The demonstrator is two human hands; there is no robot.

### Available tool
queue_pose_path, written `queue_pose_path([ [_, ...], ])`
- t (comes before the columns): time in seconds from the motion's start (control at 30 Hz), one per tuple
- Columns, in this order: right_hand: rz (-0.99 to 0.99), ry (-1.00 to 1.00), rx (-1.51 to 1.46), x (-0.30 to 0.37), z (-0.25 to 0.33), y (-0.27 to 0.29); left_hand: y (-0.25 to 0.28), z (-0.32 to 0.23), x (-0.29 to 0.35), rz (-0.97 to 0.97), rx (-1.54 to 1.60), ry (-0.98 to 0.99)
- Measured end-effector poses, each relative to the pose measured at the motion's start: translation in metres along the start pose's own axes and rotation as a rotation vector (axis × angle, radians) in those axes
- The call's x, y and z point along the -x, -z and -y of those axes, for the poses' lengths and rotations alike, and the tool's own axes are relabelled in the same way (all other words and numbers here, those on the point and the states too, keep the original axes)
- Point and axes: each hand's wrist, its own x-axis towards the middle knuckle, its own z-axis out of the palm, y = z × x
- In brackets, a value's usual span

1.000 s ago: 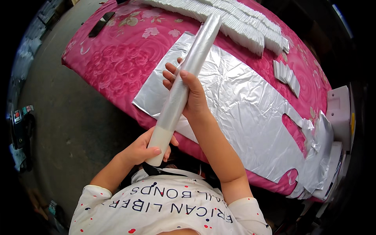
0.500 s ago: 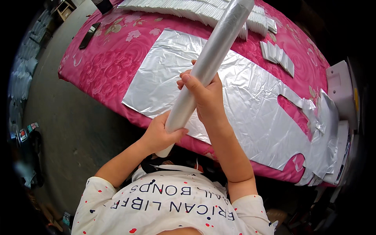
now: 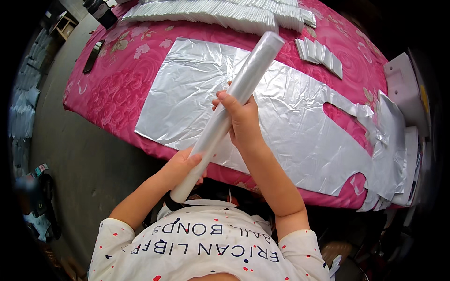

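A long, shiny, translucent whitish roll of plastic point(image 3: 248, 70) slants from near my body up over the table. My right hand point(image 3: 241, 117) is closed round its middle, thumb on top. Nearer its lower end, my left hand point(image 3: 180, 167) grips it, with the thumb over the roll and the other fingers partly hidden beneath. Under the roll, a silvery sheet of plastic bags point(image 3: 300, 126) with handle cut-outs at its right end lies flat and wrinkled.
A pink floral cloth point(image 3: 117, 89) covers the table. Long rows of folded plastic packs point(image 3: 206, 16) line the far side, with a few loose packs point(image 3: 321, 56) nearby. A phone point(image 3: 93, 56) and a dark cup point(image 3: 101, 13) sit far left. A white box point(image 3: 405, 93) stands at right.
The roll's upper end has come down and nearer, and its lower end has slid toward my body. My left hand has shifted slightly left and down along it. The view has shifted a little.
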Motion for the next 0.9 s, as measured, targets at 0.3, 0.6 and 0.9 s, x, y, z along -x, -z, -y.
queue_pose_path([
  [0.3,-0.251,0.062,0.114,-0.039,0.065,0.120,0.034,0.044,0.033,0.189,0.152,0.370],
  [0.6,0.063,-0.241,0.827,-0.020,0.077,0.111,0.029,0.041,0.038,0.151,0.142,0.375],
  [0.9,0.108,-0.159,0.849,-0.019,0.074,0.124,0.031,0.045,0.035,0.238,0.019,0.320],
])
